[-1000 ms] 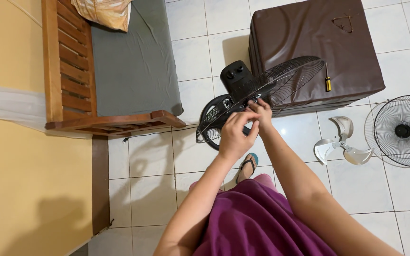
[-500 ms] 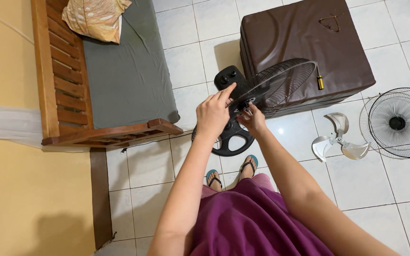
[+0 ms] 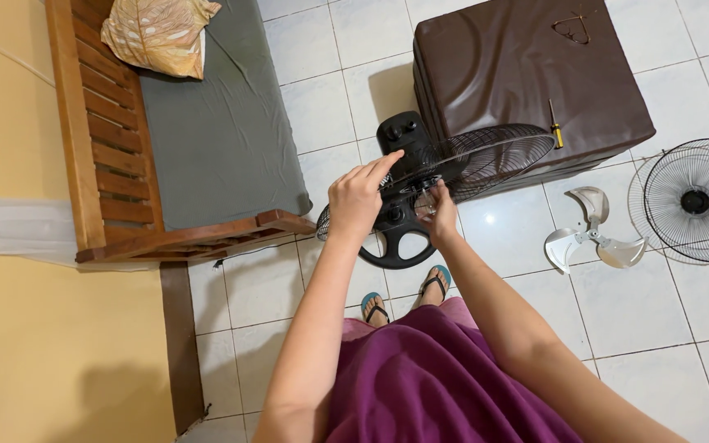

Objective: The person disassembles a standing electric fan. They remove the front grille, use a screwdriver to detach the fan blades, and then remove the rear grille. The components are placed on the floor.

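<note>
White floor tiles [image 3: 666,312] fill the room, seen from above. At nine o'clock of the frame stands a wooden bench [image 3: 100,156] with a grey cushion [image 3: 215,123] and a leaf-print pillow [image 3: 153,33] at its far end. At the centre stands a black fan [image 3: 408,135] on a round base [image 3: 404,246], its rear wire guard [image 3: 486,156] tilted toward two o'clock. The left hand [image 3: 359,197] lies over the guard's near rim, at nine o'clock of the hub, fingers stretched forward and loosely spread, the index fingertip touching the wire near the motor housing. The right hand [image 3: 439,209] sits at five o'clock of the hub, fingers curled narrowly at the guard's centre; what they pinch I cannot tell. Behind the fan, at one o'clock, is a brown padded box [image 3: 527,74] with a yellow-handled screwdriver [image 3: 555,125] on its near edge. Farther right lie a grey fan blade [image 3: 592,234] and a loose front guard [image 3: 691,201].

Compared with half a second ago, the guard has tipped flatter and wider, and both hands sit slightly lower on it.
</note>
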